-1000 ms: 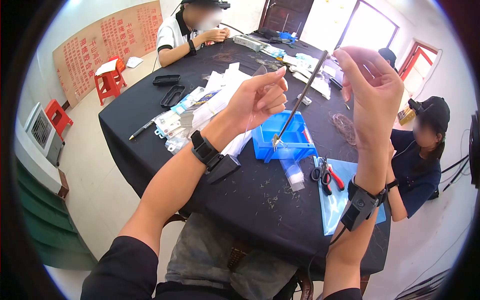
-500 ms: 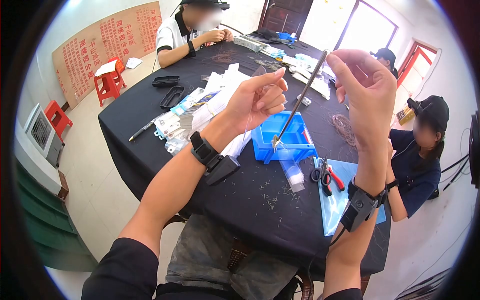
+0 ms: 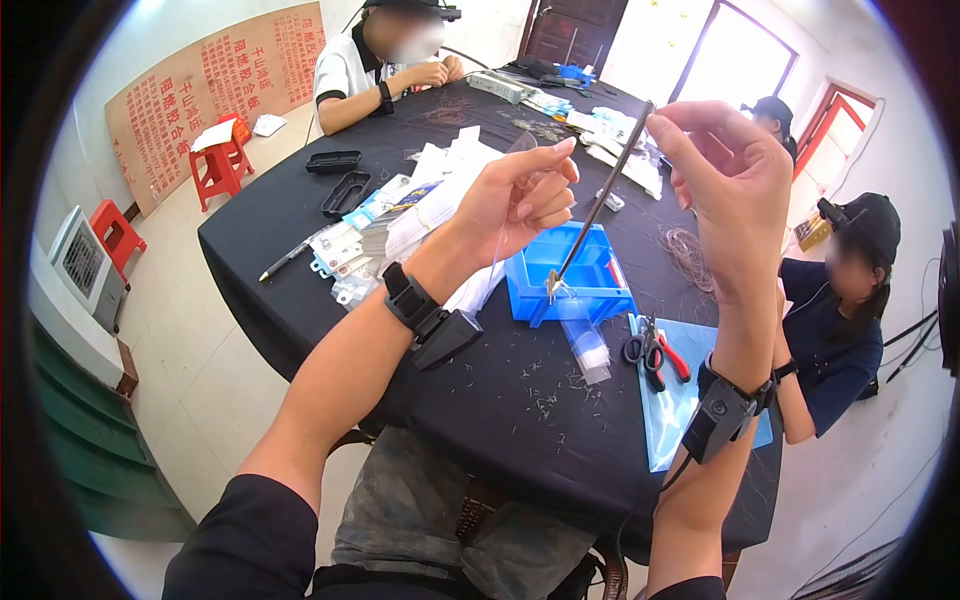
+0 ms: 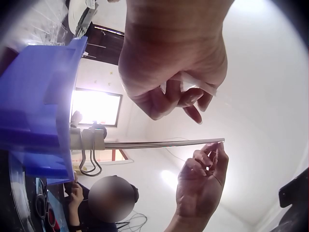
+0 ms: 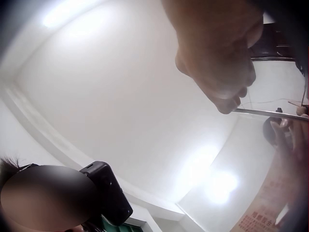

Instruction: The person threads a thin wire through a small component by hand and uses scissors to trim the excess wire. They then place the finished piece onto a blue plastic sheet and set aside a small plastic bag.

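Note:
My left hand (image 3: 520, 200) is raised with curled fingers, gripping a small translucent plastic strip (image 4: 199, 83) against the palm. At the right, the thumb and forefinger of my right hand (image 3: 735, 165) pinch at the top tip of a thin metal rod (image 3: 610, 185); anything finer between those fingertips is too small to make out. The rod slants up from a blue plastic bin (image 3: 530, 300). A binder clip (image 4: 91, 154) fixes its lower end to the bin's rim. My left hand is beside the rod, apart from it.
Paper and plastic packets (image 3: 400, 225) pile up left of the bin. Scissors (image 3: 650, 355) and red-handled pliers (image 3: 676, 362) lie on a blue folder (image 3: 665, 430). Tangled thread (image 3: 688, 255) and small clippings (image 3: 545, 400) lie on the black cloth (image 3: 470, 400). Other people sit around the table.
My right hand has moved left and slightly down, so its fingertips, earlier a little apart from the rod's tip, are now at it. My left hand is almost still.

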`<state>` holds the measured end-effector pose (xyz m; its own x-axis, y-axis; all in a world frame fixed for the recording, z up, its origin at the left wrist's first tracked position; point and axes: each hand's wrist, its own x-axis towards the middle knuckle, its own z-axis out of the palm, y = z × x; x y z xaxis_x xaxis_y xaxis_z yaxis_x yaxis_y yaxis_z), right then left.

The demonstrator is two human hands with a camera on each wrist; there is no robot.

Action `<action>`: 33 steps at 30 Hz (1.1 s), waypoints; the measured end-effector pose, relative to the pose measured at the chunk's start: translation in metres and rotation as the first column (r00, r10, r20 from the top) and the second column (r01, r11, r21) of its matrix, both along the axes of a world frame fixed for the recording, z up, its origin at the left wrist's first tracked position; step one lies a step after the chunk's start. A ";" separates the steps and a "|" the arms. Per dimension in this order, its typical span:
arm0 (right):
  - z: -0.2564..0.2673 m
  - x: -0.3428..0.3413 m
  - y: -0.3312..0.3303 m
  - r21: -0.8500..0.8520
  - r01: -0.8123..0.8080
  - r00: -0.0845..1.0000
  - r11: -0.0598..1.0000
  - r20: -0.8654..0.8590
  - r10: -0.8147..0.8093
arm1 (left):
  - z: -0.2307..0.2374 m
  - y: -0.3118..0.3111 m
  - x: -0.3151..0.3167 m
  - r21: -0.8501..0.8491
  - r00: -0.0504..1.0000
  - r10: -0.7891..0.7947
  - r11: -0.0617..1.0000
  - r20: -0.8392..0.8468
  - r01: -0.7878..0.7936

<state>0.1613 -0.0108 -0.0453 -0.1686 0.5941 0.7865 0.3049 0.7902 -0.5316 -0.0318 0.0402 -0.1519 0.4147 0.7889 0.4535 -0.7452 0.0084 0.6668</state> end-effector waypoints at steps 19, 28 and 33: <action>0.002 0.000 -0.005 -0.029 0.006 0.998 1.000 0.056 -0.004 | -0.002 0.001 0.001 -0.003 1.000 0.003 1.000 -0.005 -0.003; 0.002 0.002 -0.003 -0.010 0.030 0.998 0.999 0.047 -0.030 | -0.003 0.003 0.000 -0.005 1.000 0.010 1.000 -0.009 -0.011; 0.002 0.008 -0.001 -0.040 0.015 0.993 0.999 0.117 -0.010 | -0.004 0.003 0.000 -0.012 1.000 0.008 1.000 -0.007 -0.008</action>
